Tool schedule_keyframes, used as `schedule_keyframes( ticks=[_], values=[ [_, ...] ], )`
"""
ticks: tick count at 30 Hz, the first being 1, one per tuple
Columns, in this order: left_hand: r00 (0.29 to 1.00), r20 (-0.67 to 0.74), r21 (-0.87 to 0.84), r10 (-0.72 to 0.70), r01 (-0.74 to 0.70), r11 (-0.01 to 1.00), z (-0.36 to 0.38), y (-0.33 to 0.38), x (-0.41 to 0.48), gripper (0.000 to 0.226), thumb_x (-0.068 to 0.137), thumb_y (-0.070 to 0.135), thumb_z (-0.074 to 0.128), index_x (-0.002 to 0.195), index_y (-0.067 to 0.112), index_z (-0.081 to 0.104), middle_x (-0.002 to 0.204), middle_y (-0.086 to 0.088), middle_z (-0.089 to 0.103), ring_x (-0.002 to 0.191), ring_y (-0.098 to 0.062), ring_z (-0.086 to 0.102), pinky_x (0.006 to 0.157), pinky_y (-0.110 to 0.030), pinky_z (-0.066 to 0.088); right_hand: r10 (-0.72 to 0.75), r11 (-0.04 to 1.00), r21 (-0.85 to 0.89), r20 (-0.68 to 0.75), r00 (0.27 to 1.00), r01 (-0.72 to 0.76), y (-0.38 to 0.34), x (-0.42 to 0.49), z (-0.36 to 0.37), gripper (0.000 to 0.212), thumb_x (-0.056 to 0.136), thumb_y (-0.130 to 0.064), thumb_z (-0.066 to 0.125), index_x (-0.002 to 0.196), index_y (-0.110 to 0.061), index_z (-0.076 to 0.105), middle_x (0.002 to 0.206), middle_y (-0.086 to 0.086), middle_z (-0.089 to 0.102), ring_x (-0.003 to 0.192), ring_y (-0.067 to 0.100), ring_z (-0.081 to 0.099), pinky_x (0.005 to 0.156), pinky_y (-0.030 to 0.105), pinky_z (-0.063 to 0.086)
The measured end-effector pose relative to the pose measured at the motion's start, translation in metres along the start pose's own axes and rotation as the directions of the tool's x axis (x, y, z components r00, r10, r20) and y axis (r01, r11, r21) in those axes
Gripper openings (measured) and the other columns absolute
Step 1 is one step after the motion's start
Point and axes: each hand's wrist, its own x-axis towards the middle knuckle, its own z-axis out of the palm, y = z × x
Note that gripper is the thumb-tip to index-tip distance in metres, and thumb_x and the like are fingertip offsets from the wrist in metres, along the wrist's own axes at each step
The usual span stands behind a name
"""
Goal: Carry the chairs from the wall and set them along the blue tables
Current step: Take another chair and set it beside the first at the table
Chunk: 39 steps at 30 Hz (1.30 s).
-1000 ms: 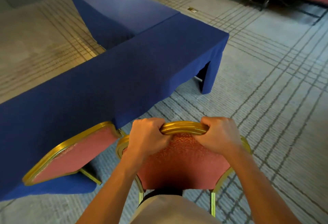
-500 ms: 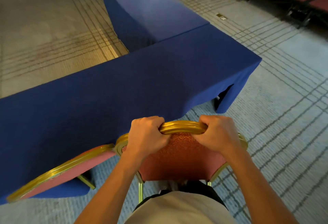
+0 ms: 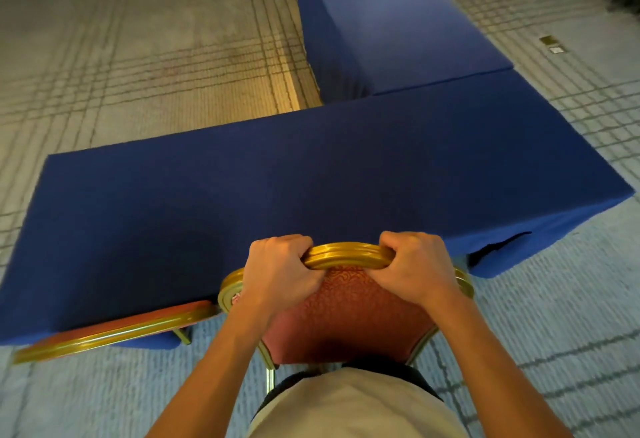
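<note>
A red-cushioned chair point(image 3: 349, 319) with a gold frame stands right in front of me, its back against the near edge of the blue-draped table point(image 3: 311, 174). My left hand point(image 3: 280, 274) and my right hand point(image 3: 415, 267) both grip the gold top rail of its backrest. A second chair of the same kind point(image 3: 114, 330) sits tucked under the table to the left, only its backrest showing. Another blue table point(image 3: 391, 18) runs away from me, forming a T with the near one.
Patterned grey carpet point(image 3: 554, 333) lies on both sides of the tables. A small floor socket plate point(image 3: 552, 44) sits in the carpet at the right. My torso fills the bottom of the view.
The chair has gone forward until its back meets the table edge, and my view has turned to face the table squarely. The left chair now shows less of its backrest.
</note>
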Motion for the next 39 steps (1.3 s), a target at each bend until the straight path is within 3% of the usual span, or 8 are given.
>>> schedule_keyframes(
  ticks=[3, 12, 17, 25, 33, 37, 39],
  values=[
    [0.998, -0.018, 0.024, -0.064, 0.065, 0.998, 0.006, -0.001, 0.011, 0.047, 0.07, 0.038, 0.073, 0.052, 0.027, 0.031, 0.045, 0.01, 0.032, 0.04, -0.009, 0.036, 0.044, -0.023, 0.026, -0.07, 0.997, 0.033, 0.043, 0.997, 0.068, 0.01, 0.027, 0.006, 0.048, 0.069, -0.061, 0.059, 0.055, -0.033, 0.023, 0.044, -0.014, 0.023, 0.044, 0.006, 0.03, 0.051, 0.016, 0.015],
    [0.981, -0.07, 0.016, -0.182, 0.184, 0.983, 0.02, -0.02, 0.029, 0.043, 0.067, 0.036, 0.068, 0.055, 0.028, 0.028, 0.047, 0.011, 0.026, 0.041, -0.009, 0.026, 0.046, -0.022, 0.022, -0.212, 0.977, 0.056, 0.152, 0.965, 0.205, 0.019, 0.082, 0.032, 0.052, 0.067, -0.051, 0.076, 0.058, -0.03, 0.028, 0.049, -0.015, 0.028, 0.049, 0.009, 0.033, 0.05, 0.024, 0.018],
    [0.979, -0.12, 0.009, -0.163, 0.166, 0.986, 0.025, -0.042, 0.032, 0.033, 0.067, 0.035, 0.059, 0.056, 0.028, 0.029, 0.049, 0.012, 0.022, 0.043, -0.011, 0.025, 0.046, -0.022, 0.018, -0.25, 0.967, 0.083, 0.12, 0.961, 0.241, 0.009, 0.097, 0.048, 0.039, 0.068, -0.063, 0.052, 0.06, -0.027, 0.041, 0.053, -0.013, 0.036, 0.051, 0.013, 0.036, 0.052, 0.028, 0.028],
    [0.978, -0.17, 0.018, -0.118, 0.123, 0.992, 0.031, -0.056, 0.05, 0.032, 0.064, 0.035, 0.056, 0.058, 0.028, 0.026, 0.052, 0.011, 0.019, 0.045, -0.012, 0.022, 0.05, -0.019, 0.01, -0.255, 0.964, 0.094, 0.048, 0.966, 0.25, 0.01, 0.103, 0.06, 0.041, 0.075, -0.063, 0.055, 0.061, -0.03, 0.035, 0.054, -0.015, 0.031, 0.047, 0.009, 0.031, 0.051, 0.023, 0.022],
    [0.978, -0.135, 0.05, -0.162, 0.17, 0.984, 0.041, -0.06, 0.048, 0.033, 0.064, 0.036, 0.069, 0.059, 0.028, 0.037, 0.054, 0.014, 0.032, 0.043, -0.012, 0.034, 0.049, -0.021, 0.02, -0.25, 0.964, 0.103, 0.046, 0.967, 0.245, 0.012, 0.101, 0.069, 0.042, 0.077, -0.065, 0.054, 0.062, -0.029, 0.036, 0.055, -0.016, 0.033, 0.049, 0.008, 0.033, 0.052, 0.025, 0.027],
    [0.962, -0.224, 0.072, -0.157, 0.177, 0.982, 0.045, -0.061, 0.042, 0.029, 0.073, 0.038, 0.064, 0.058, 0.022, 0.044, 0.053, 0.013, 0.037, 0.042, -0.013, 0.036, 0.048, -0.023, 0.023, -0.26, 0.964, 0.082, 0.068, 0.963, 0.254, 0.012, 0.097, 0.072, 0.044, 0.076, -0.066, 0.058, 0.063, -0.029, 0.037, 0.056, -0.015, 0.034, 0.05, 0.009, 0.035, 0.051, 0.026, 0.028],
    [0.951, -0.276, 0.1, -0.139, 0.172, 0.98, 0.05, -0.06, 0.038, 0.03, 0.078, 0.036, 0.059, 0.057, 0.02, 0.046, 0.051, 0.009, 0.041, 0.042, -0.014, 0.035, 0.047, -0.024, 0.023, -0.259, 0.965, 0.067, 0.071, 0.963, 0.254, 0.014, 0.093, 0.074, 0.048, 0.076, -0.064, 0.069, 0.064, -0.028, 0.038, 0.056, -0.015, 0.034, 0.05, 0.009, 0.035, 0.05, 0.026, 0.028]
  ],
)
